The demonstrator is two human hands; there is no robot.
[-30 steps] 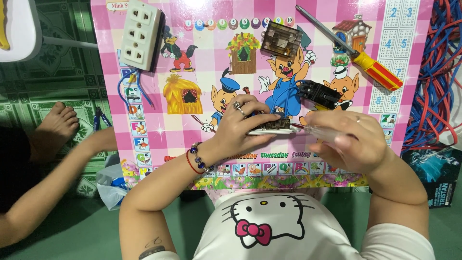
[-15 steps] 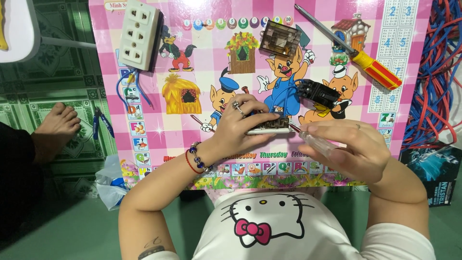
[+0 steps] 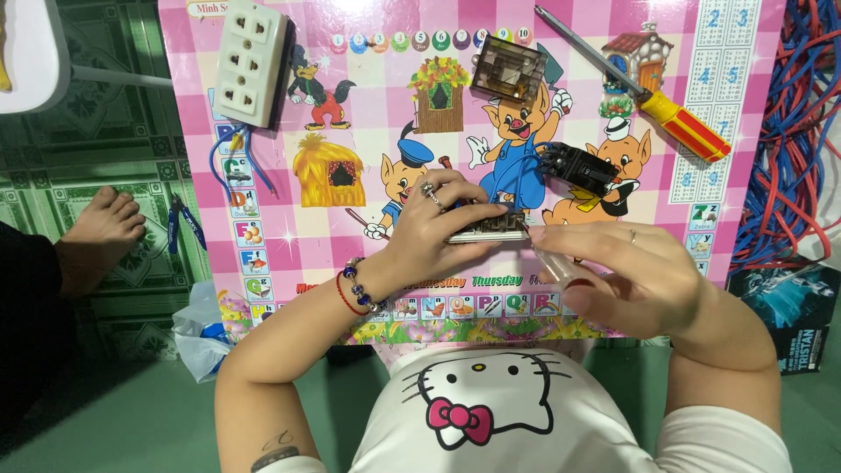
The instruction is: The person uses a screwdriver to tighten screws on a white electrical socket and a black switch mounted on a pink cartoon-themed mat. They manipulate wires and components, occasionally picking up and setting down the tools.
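Near the front edge of the pink cartoon-printed board (image 3: pixel 350 236), the left hand (image 3: pixel 438 229) is clamping a small grey socket module (image 3: pixel 484 229); the right hand (image 3: pixel 631 276) is gripping a clear-handled screwdriver (image 3: pixel 556 263), best kept straight and steady on the screw.

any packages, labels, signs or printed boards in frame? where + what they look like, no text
Cartoon board: lies flat under both hands, large rectangle, pink-and-white checks with cartoon pigs, small houses and rows of little picture tiles.
Boxed package: lower right, beside the board's corner, dark flat box with blue-white artwork, partly hidden.
Plastic bag: on the green floor at the board's lower left corner, crumpled, white with a blue patch.
No screens in view.
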